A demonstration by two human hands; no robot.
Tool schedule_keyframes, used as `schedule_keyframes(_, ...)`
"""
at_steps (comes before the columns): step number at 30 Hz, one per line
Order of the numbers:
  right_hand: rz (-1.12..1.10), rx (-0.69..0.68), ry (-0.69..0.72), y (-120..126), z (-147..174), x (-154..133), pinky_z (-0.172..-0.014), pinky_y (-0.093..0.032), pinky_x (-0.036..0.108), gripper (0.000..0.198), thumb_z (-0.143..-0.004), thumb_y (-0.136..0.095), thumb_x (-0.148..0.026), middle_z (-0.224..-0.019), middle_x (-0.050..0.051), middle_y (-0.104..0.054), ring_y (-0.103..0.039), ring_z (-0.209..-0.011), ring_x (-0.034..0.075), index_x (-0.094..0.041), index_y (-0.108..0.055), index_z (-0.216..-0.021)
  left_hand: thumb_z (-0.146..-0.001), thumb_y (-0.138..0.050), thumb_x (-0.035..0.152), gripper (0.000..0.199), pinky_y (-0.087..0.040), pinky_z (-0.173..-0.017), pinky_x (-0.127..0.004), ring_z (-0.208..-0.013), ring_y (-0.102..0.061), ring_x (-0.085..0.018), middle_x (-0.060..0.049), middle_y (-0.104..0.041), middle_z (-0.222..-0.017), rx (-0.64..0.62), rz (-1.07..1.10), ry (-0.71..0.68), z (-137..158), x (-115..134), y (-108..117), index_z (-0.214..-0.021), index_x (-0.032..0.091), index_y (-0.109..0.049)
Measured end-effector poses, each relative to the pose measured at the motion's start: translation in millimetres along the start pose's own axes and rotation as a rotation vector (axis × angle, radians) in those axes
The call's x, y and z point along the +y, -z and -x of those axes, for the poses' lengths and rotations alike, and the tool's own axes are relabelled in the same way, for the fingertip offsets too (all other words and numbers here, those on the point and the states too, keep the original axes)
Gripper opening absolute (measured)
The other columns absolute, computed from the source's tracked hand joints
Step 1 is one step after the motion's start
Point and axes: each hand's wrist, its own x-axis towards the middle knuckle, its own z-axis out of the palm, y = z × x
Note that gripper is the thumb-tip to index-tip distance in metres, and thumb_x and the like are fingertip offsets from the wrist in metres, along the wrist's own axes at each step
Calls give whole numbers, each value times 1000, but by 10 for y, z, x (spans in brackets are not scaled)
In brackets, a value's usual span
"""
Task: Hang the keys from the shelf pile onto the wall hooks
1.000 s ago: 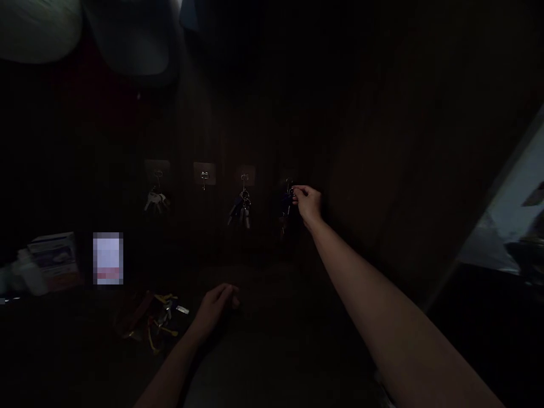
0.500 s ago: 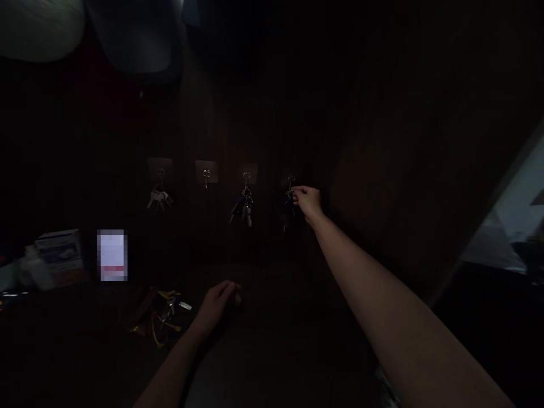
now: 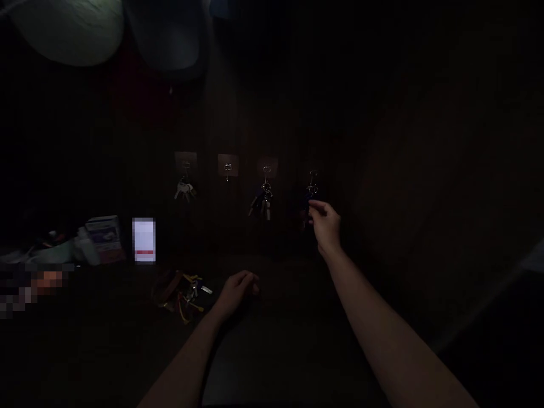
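Note:
My right hand (image 3: 327, 224) is raised to the wall, thumb and fingers pinched on a dark bunch of keys (image 3: 303, 216) that hangs by its rings from the rightmost hook (image 3: 313, 174). Darkness hides most of that bunch. My left hand (image 3: 238, 288) rests on the dark surface with its fingers curled in, and nothing shows in it. Left of it lies a heap of keys (image 3: 193, 292) with yellow and brown pieces. A second bunch of keys (image 3: 266, 204) hangs one hook to the left, and a lighter bunch of keys (image 3: 184, 188) is on the leftmost hook.
Between the two left bunches a bare hook (image 3: 228, 168) sits on its clear plate. A box (image 3: 105, 238) and a white bottle (image 3: 87, 245) stand at the left, beside a blurred-out white card (image 3: 144, 240). Caps (image 3: 72, 34) hang at the upper left.
My right hand has come down slightly, from the rings by the hook to the keys hanging below. The view has swung left; my left hand stays resting on the surface.

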Motion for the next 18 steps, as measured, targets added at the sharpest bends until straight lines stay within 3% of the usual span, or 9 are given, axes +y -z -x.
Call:
schedule_keyframes(6, -7, -137, -187, -21, 808, 389, -58, -46, 27, 25, -71, -55, -33, -92, 6, -66, -59, -77, 18, -20, -64, -90, -80, -44, 51, 40, -41, -65, -26, -67, -56, -15, -2, -62, -66, 29, 6, -25, 10, 5, -4, -84, 15, -61)
schedule_keyframes(10, 38, -214, -257, -72, 1162, 671, -56, -46, 29, 27, -72, -53, -37, -84, 6, -66, -60, -72, 19, -20, -64, -89, -80, -43, 52, 41, -41, -65, -27, -66, -56, -15, -3, -62, -64, 48, -6, -41, 17, 15, -6, -83, 15, -62)
schedule_keyframes(18, 170, -357, -25, -172, 1435, 861, -82, -45, 37, 21, -76, -47, -30, -91, 7, -65, -59, -90, 23, -22, -64, -85, -83, -39, 49, 40, -41, -64, -24, -64, -56, -14, -2, -61, -62, 112, -106, -68, 16, 7, 29, -82, 16, -61)
